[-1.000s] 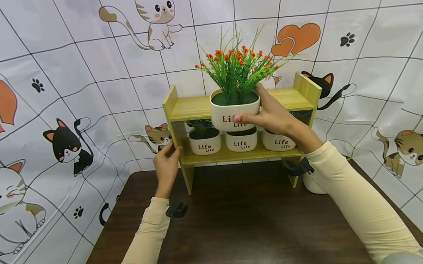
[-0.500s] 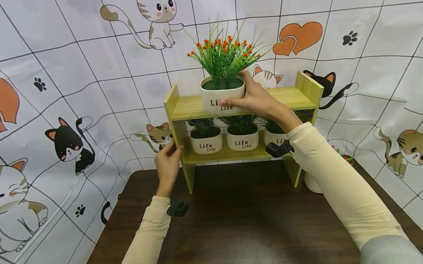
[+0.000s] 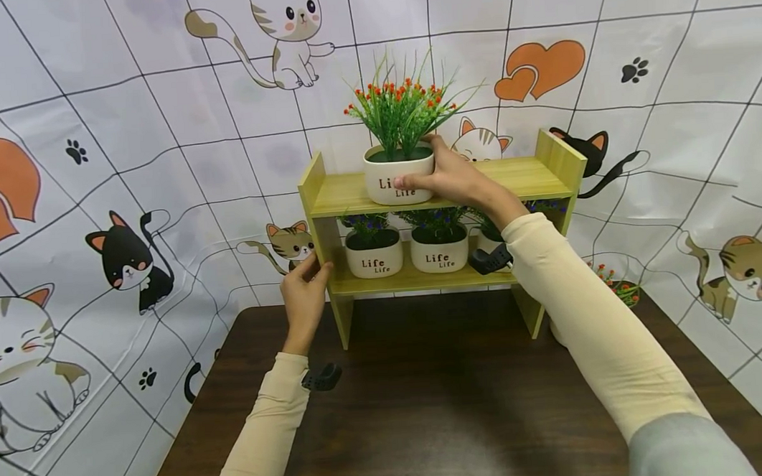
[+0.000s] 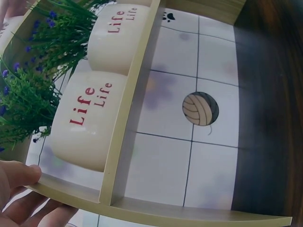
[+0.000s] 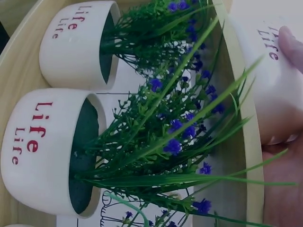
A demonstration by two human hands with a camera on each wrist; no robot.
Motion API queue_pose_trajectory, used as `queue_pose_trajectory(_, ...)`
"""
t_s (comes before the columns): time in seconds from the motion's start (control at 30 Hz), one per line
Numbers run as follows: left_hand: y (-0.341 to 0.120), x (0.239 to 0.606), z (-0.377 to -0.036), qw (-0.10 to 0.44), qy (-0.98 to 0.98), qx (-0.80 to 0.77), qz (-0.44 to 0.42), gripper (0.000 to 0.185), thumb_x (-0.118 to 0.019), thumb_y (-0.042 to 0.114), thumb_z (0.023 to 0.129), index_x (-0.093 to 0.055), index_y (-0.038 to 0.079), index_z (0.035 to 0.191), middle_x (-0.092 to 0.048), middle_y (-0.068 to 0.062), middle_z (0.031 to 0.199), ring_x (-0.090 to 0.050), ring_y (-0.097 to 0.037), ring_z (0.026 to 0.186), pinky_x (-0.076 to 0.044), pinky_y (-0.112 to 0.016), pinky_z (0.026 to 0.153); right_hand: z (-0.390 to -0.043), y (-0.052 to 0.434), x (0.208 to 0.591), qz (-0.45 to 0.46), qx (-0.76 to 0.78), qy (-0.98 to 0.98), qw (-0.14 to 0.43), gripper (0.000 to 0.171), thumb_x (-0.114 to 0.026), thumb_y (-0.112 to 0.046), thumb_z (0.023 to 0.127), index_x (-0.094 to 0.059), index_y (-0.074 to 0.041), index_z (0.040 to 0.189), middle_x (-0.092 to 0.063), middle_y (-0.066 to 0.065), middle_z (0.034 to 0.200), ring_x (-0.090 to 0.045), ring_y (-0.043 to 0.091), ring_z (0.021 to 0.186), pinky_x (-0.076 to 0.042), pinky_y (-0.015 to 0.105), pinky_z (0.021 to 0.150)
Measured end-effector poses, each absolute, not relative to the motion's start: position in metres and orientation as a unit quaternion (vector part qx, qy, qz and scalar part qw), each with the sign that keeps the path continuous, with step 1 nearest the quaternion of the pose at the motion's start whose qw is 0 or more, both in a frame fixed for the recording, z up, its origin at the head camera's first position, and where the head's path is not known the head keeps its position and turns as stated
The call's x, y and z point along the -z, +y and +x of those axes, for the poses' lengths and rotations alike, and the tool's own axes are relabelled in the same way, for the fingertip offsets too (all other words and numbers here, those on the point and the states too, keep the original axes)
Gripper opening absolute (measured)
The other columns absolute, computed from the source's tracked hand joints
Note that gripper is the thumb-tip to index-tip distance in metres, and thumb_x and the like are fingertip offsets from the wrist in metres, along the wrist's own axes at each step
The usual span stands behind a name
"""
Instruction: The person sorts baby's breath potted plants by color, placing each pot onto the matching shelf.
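Note:
A white pot marked "Life" [image 3: 394, 182] with green grass and orange-red flowers sits at the left middle of the top board of a yellow wooden shelf [image 3: 526, 176]. My right hand [image 3: 441, 171] grips this pot from its right side, thumb on the front. The right wrist view shows the same pot [image 5: 267, 80] with my thumb [image 5: 289, 40] against it. My left hand [image 3: 305, 276] pinches the shelf's left side panel at the lower board. In the left wrist view my thumb [image 4: 16, 176] lies on one face of that panel [image 4: 71, 191], with the other fingers beneath it.
Two white "Life" pots with purple flowers [image 3: 373, 256] [image 3: 438, 251] stand on the lower board; my right arm hides the spot to their right. Another flowered pot [image 3: 616, 292] peeks out right of the shelf. The shelf stands on a dark wooden table [image 3: 429, 408] against a cat-print backdrop.
My right hand has lifted the orange-flowered pot from in front of the lower board up and back onto the top board. The left hand has stayed on the side panel.

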State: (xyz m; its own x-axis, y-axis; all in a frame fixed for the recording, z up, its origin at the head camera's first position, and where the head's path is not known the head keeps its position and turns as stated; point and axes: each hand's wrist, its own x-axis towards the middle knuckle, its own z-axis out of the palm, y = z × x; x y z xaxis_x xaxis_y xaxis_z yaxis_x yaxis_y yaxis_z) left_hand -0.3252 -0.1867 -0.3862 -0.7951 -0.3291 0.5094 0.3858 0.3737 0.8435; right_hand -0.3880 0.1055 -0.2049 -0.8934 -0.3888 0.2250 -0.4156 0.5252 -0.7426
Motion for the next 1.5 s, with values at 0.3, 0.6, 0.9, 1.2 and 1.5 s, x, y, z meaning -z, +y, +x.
queue_pose_trajectory(0.3,-0.187,0.386,-0.325,0.317,-0.766,0.559,-0.012,0.035,-0.076,0.008,0.098,-0.075,0.003,0.133,-0.078,-0.021,0.123,-0.077,-0.032,0.112,-0.050,-0.006,0.079,-0.391,0.104,0.203,0.220,-0.418,-0.881,-0.013,0.110,-0.075,-0.048,0.097,-0.001,-0.011,0.171,-0.056,0.026,0.142,-0.064,0.034,0.119,-0.061,0.038,0.089)
queue_pose_trajectory(0.6,-0.186,0.389,-0.326,0.317,-0.768,0.556,-0.013,0.035,-0.076,0.008,0.098,-0.075,0.003,0.133,-0.078,-0.021,0.123,-0.077,-0.032,0.112,-0.051,-0.008,0.080,-0.389,0.108,0.206,0.229,-0.417,-0.879,0.007,0.107,-0.074,-0.045,0.099,-0.002,-0.010,0.170,-0.047,0.027,0.155,-0.062,0.038,0.128,-0.062,0.041,0.088)
queue_pose_trajectory(0.9,-0.186,0.388,-0.326,0.317,-0.766,0.560,-0.004,0.036,-0.077,0.009,0.098,-0.074,0.003,0.133,-0.077,-0.020,0.123,-0.077,-0.032,0.113,-0.050,-0.005,0.078,-0.379,0.125,0.208,0.251,-0.443,-0.858,0.066,0.086,-0.069,-0.044,0.103,-0.024,-0.009,0.168,-0.030,0.011,0.174,-0.036,0.037,0.158,-0.035,0.054,0.127)
queue_pose_trajectory(1.2,-0.187,0.389,-0.327,0.319,-0.762,0.564,-0.008,0.037,-0.077,0.008,0.097,-0.073,0.002,0.134,-0.076,-0.021,0.125,-0.076,-0.034,0.112,-0.050,-0.003,0.077,-0.361,0.141,0.210,0.255,-0.413,-0.852,0.198,0.055,-0.067,-0.035,0.106,-0.056,-0.003,0.149,-0.061,0.019,0.145,-0.063,0.036,0.126,-0.050,0.050,0.110)
queue_pose_trajectory(1.5,-0.185,0.389,-0.326,0.318,-0.757,0.571,-0.009,0.037,-0.077,0.007,0.098,-0.073,0.001,0.134,-0.076,-0.022,0.126,-0.076,-0.034,0.114,-0.050,-0.003,0.078,-0.344,0.167,0.214,0.276,-0.387,-0.828,0.298,0.022,-0.068,-0.019,0.105,-0.074,-0.001,0.118,-0.077,0.016,0.111,-0.065,0.014,0.089,-0.048,0.021,0.081)
